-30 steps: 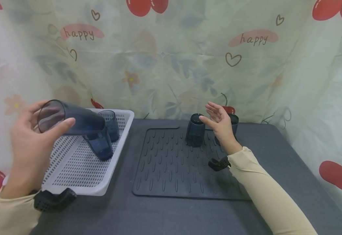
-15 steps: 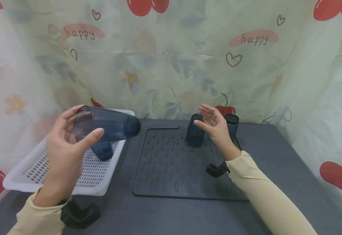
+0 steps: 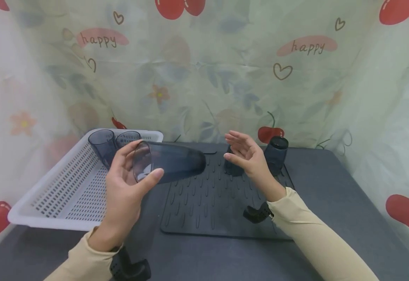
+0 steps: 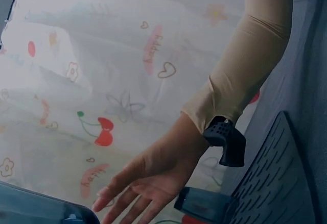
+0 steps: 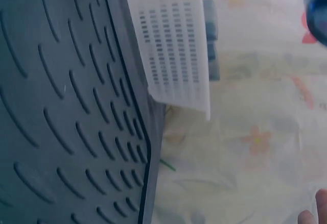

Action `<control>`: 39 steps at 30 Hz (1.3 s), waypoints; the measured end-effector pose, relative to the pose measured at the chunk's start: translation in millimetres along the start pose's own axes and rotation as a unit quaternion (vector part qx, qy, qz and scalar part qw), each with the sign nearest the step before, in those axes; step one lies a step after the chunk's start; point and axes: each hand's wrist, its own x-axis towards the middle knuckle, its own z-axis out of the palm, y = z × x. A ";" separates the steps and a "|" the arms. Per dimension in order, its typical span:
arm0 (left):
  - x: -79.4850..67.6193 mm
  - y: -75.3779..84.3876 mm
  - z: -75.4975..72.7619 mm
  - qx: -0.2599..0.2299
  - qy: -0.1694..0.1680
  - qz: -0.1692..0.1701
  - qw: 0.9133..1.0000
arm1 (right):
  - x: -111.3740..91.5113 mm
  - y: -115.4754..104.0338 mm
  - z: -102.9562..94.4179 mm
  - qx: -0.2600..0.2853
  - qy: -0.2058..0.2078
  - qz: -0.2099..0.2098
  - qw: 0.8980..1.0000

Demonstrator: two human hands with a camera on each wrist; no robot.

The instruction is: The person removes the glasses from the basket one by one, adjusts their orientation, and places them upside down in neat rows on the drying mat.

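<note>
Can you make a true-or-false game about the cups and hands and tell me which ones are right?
1. The left hand holds a glass. True.
2. That glass is upright. False: it is tipped sideways.
3. The basket is red. False: the basket is white.
4. Two other glasses are in the basket. True.
5. The right hand grips a glass too. False: the right hand holds nothing.
6. The mat is dark and ridged. True.
</note>
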 end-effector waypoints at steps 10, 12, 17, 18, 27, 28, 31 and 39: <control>-11.9 -34.4 19.2 -0.013 -0.033 -0.024 0.999 | -13.2 -2.2 12.5 0.019 -0.077 -0.027 0.996; -13.9 -38.8 22.2 -0.013 -0.035 -0.030 0.999 | -16.8 -1.6 13.7 0.019 -0.093 -0.023 0.995; -16.7 -44.3 27.4 -0.024 -0.041 -0.043 0.998 | -24.7 1.1 15.0 0.001 -0.118 -0.007 0.993; -17.1 -44.7 28.3 -0.027 -0.041 -0.045 0.998 | -25.7 1.9 15.1 0.000 -0.123 -0.008 0.992; -20.8 -46.5 32.7 -0.039 -0.048 -0.040 0.997 | -30.5 7.3 18.8 0.007 -0.165 -0.013 0.986; -21.2 -46.7 32.9 -0.039 -0.049 -0.039 0.997 | -30.9 7.6 19.2 0.007 -0.168 -0.013 0.986; -22.2 -47.3 33.3 -0.041 -0.054 -0.036 0.997 | -32.1 7.9 20.7 0.013 -0.176 -0.004 0.984; -24.1 -46.6 33.6 -0.052 -0.059 -0.029 0.996 | -34.1 9.8 22.2 0.050 -0.189 0.027 0.980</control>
